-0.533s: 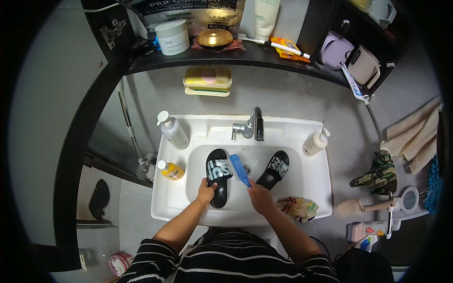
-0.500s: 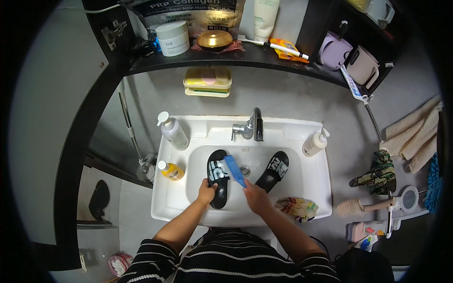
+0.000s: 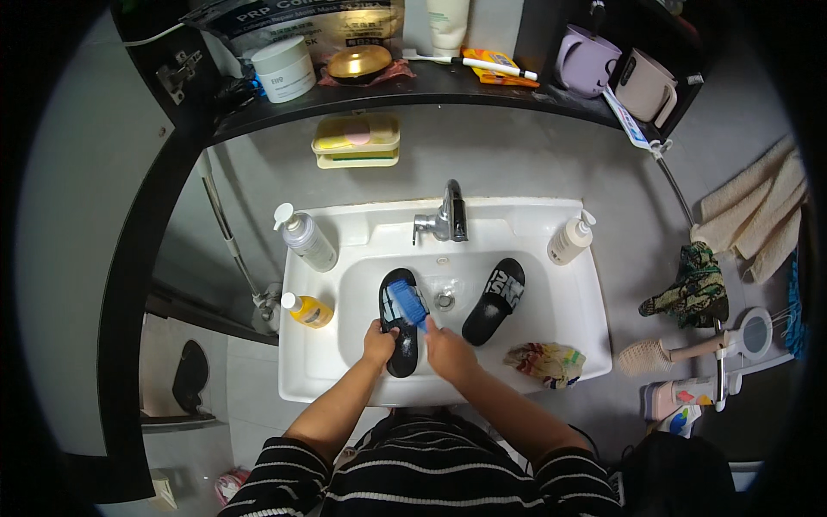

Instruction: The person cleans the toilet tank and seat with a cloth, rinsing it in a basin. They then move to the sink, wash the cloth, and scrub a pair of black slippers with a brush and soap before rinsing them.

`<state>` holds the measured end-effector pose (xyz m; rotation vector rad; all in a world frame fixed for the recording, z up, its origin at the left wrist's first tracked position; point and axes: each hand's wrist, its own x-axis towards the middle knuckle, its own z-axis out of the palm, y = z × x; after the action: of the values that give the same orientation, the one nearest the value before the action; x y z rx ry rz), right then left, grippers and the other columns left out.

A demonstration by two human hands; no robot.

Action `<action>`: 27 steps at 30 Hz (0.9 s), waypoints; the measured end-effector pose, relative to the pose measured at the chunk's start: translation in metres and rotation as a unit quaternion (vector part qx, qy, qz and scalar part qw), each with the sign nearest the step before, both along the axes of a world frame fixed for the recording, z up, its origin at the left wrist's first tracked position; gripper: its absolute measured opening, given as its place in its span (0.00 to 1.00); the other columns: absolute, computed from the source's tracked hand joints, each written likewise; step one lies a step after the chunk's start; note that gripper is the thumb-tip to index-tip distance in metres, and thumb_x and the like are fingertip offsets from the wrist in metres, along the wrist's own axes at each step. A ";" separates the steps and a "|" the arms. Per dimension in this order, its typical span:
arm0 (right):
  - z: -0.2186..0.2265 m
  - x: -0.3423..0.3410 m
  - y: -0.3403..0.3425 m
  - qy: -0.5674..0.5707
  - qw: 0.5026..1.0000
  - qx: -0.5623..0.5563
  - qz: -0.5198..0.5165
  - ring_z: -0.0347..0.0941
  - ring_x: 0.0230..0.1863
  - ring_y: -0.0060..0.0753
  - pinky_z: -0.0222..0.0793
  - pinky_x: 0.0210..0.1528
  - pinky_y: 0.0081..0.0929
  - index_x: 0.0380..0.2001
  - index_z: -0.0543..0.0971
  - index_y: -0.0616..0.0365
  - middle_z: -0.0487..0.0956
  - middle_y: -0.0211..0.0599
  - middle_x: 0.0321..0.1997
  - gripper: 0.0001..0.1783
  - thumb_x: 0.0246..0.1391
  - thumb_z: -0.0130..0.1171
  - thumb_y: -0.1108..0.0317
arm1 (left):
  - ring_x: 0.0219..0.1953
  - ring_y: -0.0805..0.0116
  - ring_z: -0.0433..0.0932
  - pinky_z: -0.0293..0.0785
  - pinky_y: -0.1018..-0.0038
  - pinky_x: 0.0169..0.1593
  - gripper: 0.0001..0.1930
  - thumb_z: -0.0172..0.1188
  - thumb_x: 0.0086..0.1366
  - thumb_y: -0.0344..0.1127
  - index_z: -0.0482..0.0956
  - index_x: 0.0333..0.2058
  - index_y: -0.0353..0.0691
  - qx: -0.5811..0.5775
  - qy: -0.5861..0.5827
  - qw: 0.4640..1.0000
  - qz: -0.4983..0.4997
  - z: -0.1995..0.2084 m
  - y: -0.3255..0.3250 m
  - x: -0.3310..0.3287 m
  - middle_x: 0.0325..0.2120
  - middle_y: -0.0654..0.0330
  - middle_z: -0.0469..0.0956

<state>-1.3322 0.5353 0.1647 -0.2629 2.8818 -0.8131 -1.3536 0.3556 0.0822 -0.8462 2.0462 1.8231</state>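
Note:
In the white sink basin (image 3: 362,284) lie two black slide sandals with pale lettering on their straps. My left hand (image 3: 379,342) grips the edge of the left slide sandal (image 3: 402,358), thumb on its footbed. A blue scrubbing brush (image 3: 407,302) rests over that sandal's strap, its handle held in my right hand (image 3: 450,353). To the right, the other slide sandal (image 3: 488,315) lies tilted beside the drain, with white foam on its footbed. A crumpled patterned cloth (image 3: 547,364) sits on the sink's front right edge.
A chrome faucet (image 3: 453,215) stands behind the basin. Pump bottles (image 3: 307,243) (image 3: 570,239) and a yellow bottle (image 3: 308,311) stand along the rim. Above hangs a soap holder (image 3: 357,142) under a black shelf (image 3: 345,102). Towels (image 3: 749,211) and a hairbrush (image 3: 668,353) hang at right.
The brush has moved left onto the left sandal's strap, and my right hand has come left with it. My left hand keeps its hold. The whole view has shifted slightly.

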 end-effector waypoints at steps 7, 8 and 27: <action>0.006 0.005 0.002 -0.006 1.000 -0.027 0.003 0.75 0.29 0.56 0.70 0.31 0.47 0.53 0.70 0.62 0.76 0.52 0.27 0.22 0.59 0.48 0.62 | 0.41 0.65 0.74 0.70 0.72 0.48 0.17 0.54 0.64 0.32 0.68 0.50 0.32 0.044 0.020 0.999 -0.012 0.006 0.000 0.001 0.40 0.53 0.76; -0.009 -0.003 0.009 -0.013 0.999 -0.040 -0.025 0.74 0.29 0.56 0.70 0.32 0.47 0.54 0.70 0.61 0.76 0.52 0.28 0.22 0.59 0.48 0.62 | 0.41 0.65 0.74 0.69 0.72 0.48 0.17 0.54 0.65 0.32 0.67 0.51 0.32 0.057 0.034 0.998 -0.018 0.006 0.000 0.003 0.41 0.53 0.76; -0.008 -0.004 0.025 0.019 0.992 -0.123 -0.033 0.72 0.27 0.58 0.68 0.29 0.47 0.54 0.70 0.60 0.75 0.54 0.26 0.22 0.58 0.50 0.63 | 0.36 0.71 0.77 0.75 0.73 0.41 0.14 0.51 0.68 0.42 0.72 0.44 0.38 0.272 0.033 0.961 0.035 0.016 -0.019 0.004 0.36 0.61 0.78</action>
<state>-1.3362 0.5598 0.1566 -0.2119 2.8351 -1.1905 -1.3496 0.3369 0.0982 -0.7068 1.4317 2.3125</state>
